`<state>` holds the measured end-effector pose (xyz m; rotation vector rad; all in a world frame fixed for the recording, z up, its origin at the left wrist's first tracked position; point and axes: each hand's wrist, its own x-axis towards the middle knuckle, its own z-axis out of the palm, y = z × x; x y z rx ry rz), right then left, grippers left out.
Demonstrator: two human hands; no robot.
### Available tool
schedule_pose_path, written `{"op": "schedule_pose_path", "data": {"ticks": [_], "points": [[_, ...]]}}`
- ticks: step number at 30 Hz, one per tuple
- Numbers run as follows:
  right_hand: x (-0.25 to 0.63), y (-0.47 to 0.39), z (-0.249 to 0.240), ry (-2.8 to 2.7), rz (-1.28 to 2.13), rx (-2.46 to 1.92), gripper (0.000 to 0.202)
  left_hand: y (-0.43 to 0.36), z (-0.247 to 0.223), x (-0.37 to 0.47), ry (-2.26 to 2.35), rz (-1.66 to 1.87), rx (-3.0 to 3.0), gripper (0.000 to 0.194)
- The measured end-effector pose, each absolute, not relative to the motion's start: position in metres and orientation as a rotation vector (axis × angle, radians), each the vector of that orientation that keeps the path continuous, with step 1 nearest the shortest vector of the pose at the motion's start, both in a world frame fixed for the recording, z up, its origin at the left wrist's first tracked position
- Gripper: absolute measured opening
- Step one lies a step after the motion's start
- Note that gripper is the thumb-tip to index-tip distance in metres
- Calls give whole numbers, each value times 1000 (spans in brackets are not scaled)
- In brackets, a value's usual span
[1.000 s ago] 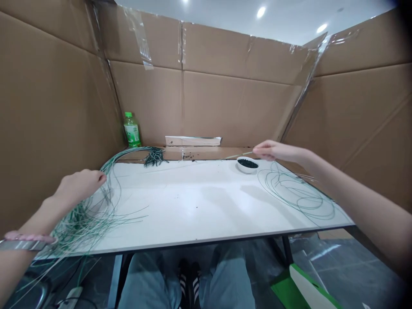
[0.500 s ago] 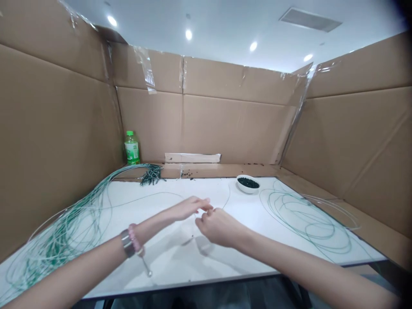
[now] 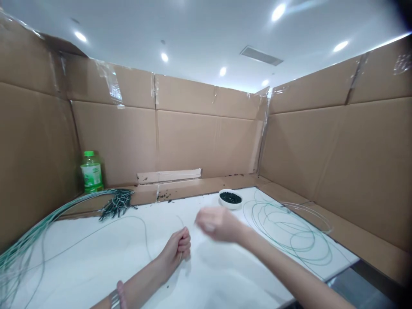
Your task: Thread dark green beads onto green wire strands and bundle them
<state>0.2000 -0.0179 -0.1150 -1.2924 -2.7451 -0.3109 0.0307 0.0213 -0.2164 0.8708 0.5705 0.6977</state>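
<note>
1. Over the white tabletop [image 3: 96,257], a thin strand [image 3: 180,221] pokes up from my left grip [image 3: 184,243], fingers curled closed around it.
2. Near it, my right grip [image 3: 203,224] is blurred; I cannot tell whether it pinches anything.
3. Beyond sits a bowl [image 3: 230,206] of dark pieces [image 3: 231,197].

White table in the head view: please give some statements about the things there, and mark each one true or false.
1. The round white bowl holds small black pieces. True.
2. The green plastic bottle stands at the table's right side. False: it stands at the left, by the cardboard wall.
3. The left hand is spread flat. False: its fingers are curled around a thin pale strand.
4. A pink bracelet is on the left wrist. True.
</note>
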Motion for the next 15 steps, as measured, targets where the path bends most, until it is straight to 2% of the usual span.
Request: {"op": "schedule_pose_path", "data": {"ticks": [3,7,11,15], "points": [[255,33,-88,-2434,-252,-1833,28,28,-224,22,604,798,832,52],[299,80,-94,-2257,83,-2333,28,31,-231,22,618,816,827,52],[304,95,-119,-2196,362,-2539,29,32,-235,25,612,779,842,55],[301,102,-132,-2152,344,-2619,32,33,-236,26,600,765,844,62]]}}
